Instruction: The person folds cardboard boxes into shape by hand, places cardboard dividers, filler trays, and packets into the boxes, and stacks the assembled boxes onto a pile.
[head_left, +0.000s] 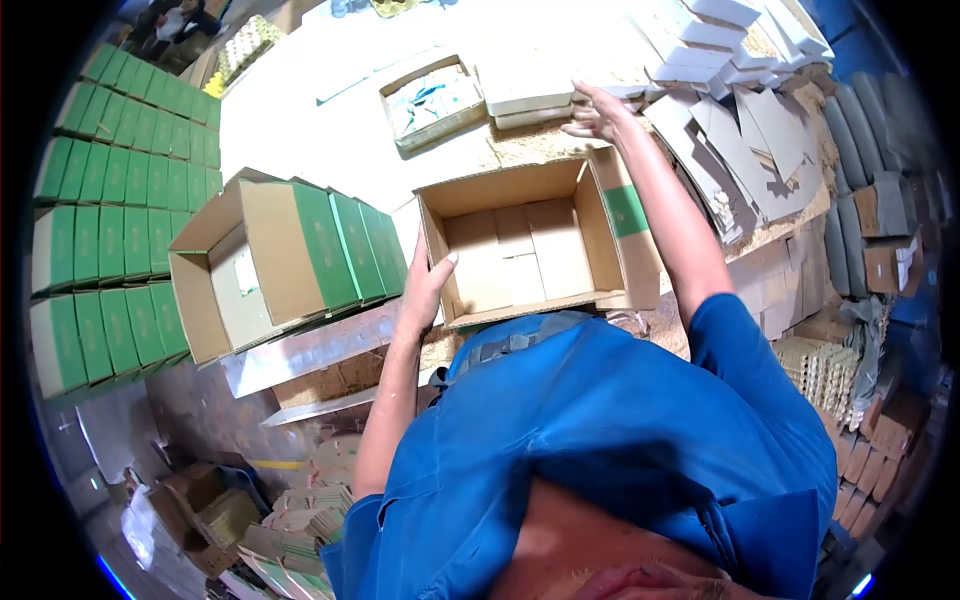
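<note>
Left hand (428,285) grips rectangular brown cardboard box (505,188) by left wall; right hand (603,115) open, fingers spread, near far right corner.

Stacked egg trays (818,378) below grey bundles (858,125), far right.

This seems to be a packing workshop or a warehouse. It is shown by rows of green boxes (150,184) between nine and ten o'clock, cardboard (765,135) at two o'clock upon the counter (300,125), and, just after three o'clock, stacked pulp trays (815,372).
</note>
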